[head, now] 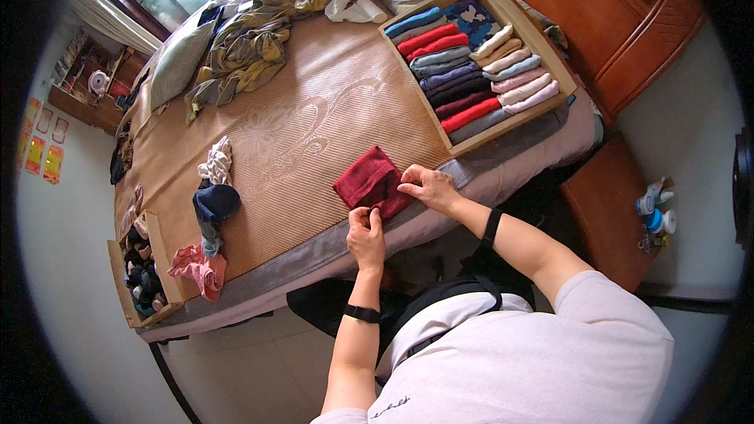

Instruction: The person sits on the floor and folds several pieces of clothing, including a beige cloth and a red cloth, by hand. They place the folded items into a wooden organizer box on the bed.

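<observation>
A dark red folded cloth garment lies on the woven mat near the bed's front edge. My left hand pinches its near left corner between thumb and fingers. With thumb and forefinger, my right hand grips its right edge. Up and to the right, a shallow wooden drawer holds folded garments standing in two rows: red, blue, grey and black ones on the left, pale ones on the right. A patterned blue cloth lies flat at the drawer's far end.
Left of the hands are a crumpled white cloth, a navy cloth and a pink cloth. A smaller wooden drawer with dark items stands at the bed's left corner. Rumpled bedding and a pillow lie farther back.
</observation>
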